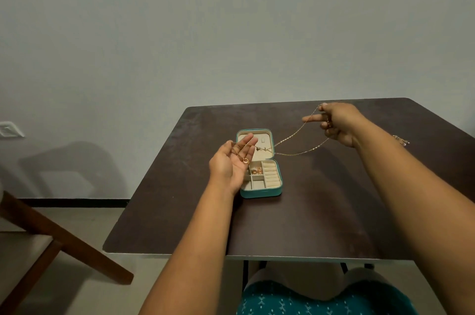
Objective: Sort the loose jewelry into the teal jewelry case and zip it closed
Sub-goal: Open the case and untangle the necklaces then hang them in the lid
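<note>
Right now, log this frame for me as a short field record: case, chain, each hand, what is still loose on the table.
case: teal jewelry case lies open on the dark table, lid flat, unzipped
case contents: small gold pieces in one compartment; ring rolls look bare
chain: gold chain stretched between both hands above the case
left hand: left hand palm up, chain's ring clasp end lying across its fingers
right hand: right hand pinches the chain's far end
still loose: another jewelry piece beside the right forearm

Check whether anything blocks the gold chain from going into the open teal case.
Nothing visible does. The gold chain hangs stretched between the left hand and right hand, directly above the open teal jewelry case, whose compartments lie uncovered; one already holds some gold pieces.
</note>
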